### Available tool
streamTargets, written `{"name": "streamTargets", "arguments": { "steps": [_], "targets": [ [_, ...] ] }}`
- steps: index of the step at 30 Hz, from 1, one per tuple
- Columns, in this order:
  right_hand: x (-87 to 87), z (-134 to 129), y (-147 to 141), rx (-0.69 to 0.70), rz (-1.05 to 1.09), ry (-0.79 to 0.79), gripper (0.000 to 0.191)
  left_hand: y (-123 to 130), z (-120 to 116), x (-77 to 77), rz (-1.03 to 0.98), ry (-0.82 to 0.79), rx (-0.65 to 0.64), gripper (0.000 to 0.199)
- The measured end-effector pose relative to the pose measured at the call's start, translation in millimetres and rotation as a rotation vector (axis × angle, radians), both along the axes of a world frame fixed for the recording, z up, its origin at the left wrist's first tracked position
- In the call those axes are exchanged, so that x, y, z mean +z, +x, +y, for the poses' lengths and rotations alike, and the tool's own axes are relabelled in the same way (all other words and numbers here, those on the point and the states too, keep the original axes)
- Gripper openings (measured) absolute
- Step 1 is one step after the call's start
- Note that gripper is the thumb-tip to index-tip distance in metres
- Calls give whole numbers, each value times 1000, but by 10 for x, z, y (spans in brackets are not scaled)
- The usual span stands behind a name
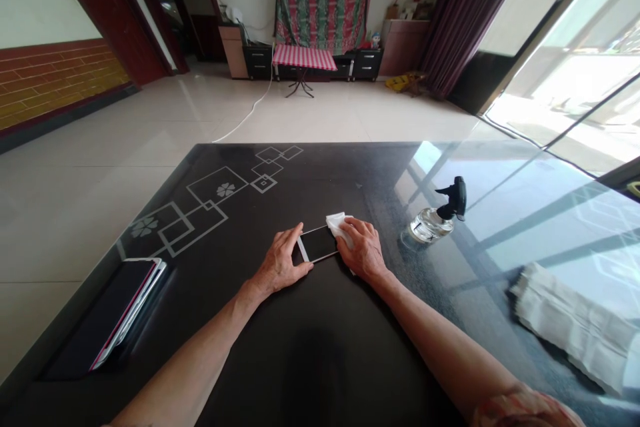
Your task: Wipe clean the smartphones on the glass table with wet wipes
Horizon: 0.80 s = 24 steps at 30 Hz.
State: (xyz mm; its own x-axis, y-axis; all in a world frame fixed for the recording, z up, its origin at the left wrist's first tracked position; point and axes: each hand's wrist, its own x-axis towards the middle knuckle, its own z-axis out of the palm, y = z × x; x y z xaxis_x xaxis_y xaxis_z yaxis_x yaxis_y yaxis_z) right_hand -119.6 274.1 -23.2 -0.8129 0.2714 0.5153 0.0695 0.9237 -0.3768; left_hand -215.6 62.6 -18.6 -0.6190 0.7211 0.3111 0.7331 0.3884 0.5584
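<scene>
A smartphone [320, 245] with a dark screen and pale border lies on the black table [320, 320], its long side running left to right. My left hand [281, 260] grips its left end, with the thumb at the near corner and the fingers at the far one. Under my right hand [363, 248] is a folded white tissue [336, 221], pressed onto the right part of the phone. That end of the phone is mostly hidden by the hand and tissue.
A clear spray bottle [429, 225] with a black trigger head stands to the right. Beyond it lies a folded grey-white cloth [573, 323]. At the left table edge is a dark tablet-like case [107, 313]. A small checkered table [304, 57] stands across the room.
</scene>
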Motion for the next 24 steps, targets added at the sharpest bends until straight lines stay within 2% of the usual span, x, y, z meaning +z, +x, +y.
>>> {"name": "streamTargets", "arguments": {
  "steps": [7,14,16,19,24],
  "targets": [
    [51,-107,27,11,-62,45,22,-9,21,-14,-19,13,12,87],
    [67,-584,9,112,-119,60,19,-24,29,-59,-21,24,33,86],
    [60,-652,-9,105,-132,47,19,-36,28,-75,-13,13,33,84],
    [44,-569,-19,49,-123,32,20,-49,20,-96,-16,1,32,89],
    [74,-139,2,-153,-155,3,21,-52,5,-91,-34,12,15,91]
  ]
}}
